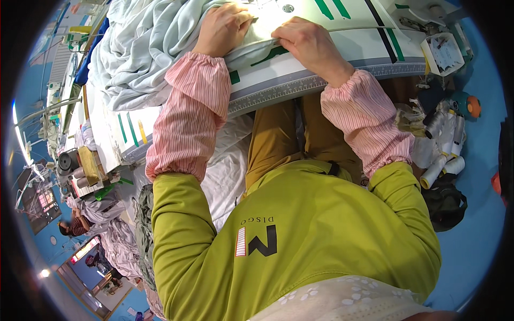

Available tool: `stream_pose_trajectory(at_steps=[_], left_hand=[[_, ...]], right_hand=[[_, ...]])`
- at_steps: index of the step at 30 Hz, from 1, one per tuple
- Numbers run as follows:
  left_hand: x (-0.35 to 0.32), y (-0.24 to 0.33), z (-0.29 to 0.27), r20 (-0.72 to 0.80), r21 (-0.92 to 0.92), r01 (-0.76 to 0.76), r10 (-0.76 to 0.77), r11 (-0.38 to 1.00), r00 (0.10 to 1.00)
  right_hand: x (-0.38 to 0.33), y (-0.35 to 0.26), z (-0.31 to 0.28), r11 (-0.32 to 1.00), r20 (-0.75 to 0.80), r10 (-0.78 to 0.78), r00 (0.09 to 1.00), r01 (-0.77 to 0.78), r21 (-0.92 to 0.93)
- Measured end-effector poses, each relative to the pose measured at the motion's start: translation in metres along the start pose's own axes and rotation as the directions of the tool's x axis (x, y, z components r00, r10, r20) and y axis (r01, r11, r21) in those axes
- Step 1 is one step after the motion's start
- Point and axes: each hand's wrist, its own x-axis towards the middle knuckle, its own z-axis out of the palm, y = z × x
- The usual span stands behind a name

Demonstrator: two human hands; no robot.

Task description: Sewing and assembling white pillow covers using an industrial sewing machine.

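A large, crumpled heap of pale blue-white fabric (144,48) covers the left part of the white worktable (350,47). My left hand (222,29) is closed at the heap's right side, with its fingertips pinching the fabric. From there a folded edge of the same cloth stretches across to my right hand (312,45), whose thumb and forefinger are pinched on its end. Bright light falls on the cloth and table between the two hands. Pink striped sleeve covers wrap both forearms.
A curved measuring strip (278,93) lines the table's near edge, and green and black tape marks the top. At the right stands a white tray (443,53) of small items. Thread cones (454,136) and a dark bag (444,206) lie below it. More cloth (227,176) hangs near my lap.
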Motion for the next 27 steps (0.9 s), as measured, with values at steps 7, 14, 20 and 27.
stream_pose_trajectory(at_steps=[7, 14, 20, 27], left_hand=[[-0.005, -0.011, -0.001, 0.049, 0.074, 0.072, -0.076, 0.995, 0.996], [-0.004, -0.019, -0.003, 0.071, 0.023, 0.075, -0.077, 0.997, 0.995], [-0.002, -0.032, 0.005, 0.079, 0.082, 0.094, -0.1, 0.992, 0.992], [0.001, -0.026, -0.006, 0.093, -0.005, 0.156, -0.155, 0.988, 0.984]], right_hand=[[0.007, 0.005, 0.004, 1.0, -0.006, -0.016, 1.0, 0.016, -0.012], [0.011, 0.007, 0.009, 0.999, -0.015, -0.029, 0.999, 0.029, -0.019], [0.018, 0.016, 0.016, 0.999, -0.008, -0.039, 0.999, 0.038, -0.039], [0.023, 0.015, 0.013, 0.999, 0.004, -0.04, 0.999, 0.04, -0.002]])
